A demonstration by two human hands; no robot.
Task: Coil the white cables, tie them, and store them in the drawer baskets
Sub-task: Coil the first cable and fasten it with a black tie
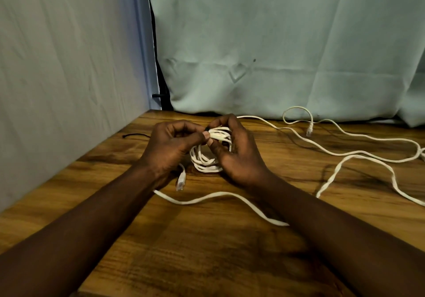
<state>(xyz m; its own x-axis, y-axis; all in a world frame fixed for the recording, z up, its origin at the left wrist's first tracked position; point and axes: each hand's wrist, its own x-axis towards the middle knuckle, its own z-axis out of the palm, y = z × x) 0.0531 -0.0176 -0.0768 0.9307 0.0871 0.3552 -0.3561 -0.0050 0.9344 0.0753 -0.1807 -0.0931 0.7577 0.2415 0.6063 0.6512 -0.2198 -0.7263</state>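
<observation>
Your left hand (170,149) pinching the top of the coiled white cable (204,163), your right hand (236,156) curled round its loops, over the wooden table (207,250), loose white cable (345,154) trailing right.

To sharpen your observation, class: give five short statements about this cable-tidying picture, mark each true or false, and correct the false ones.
1. The left hand and the right hand both hold the coil of white cable. True.
2. All the white cable is coiled. False: loose white cable trails across the brown wooden table on the right.
3. A thin black strip lies on the table, left of the left hand. True.
4. A drawer basket stands on the table. False: no basket is in view.
5. A clear plug hangs below the left hand. True.
</observation>
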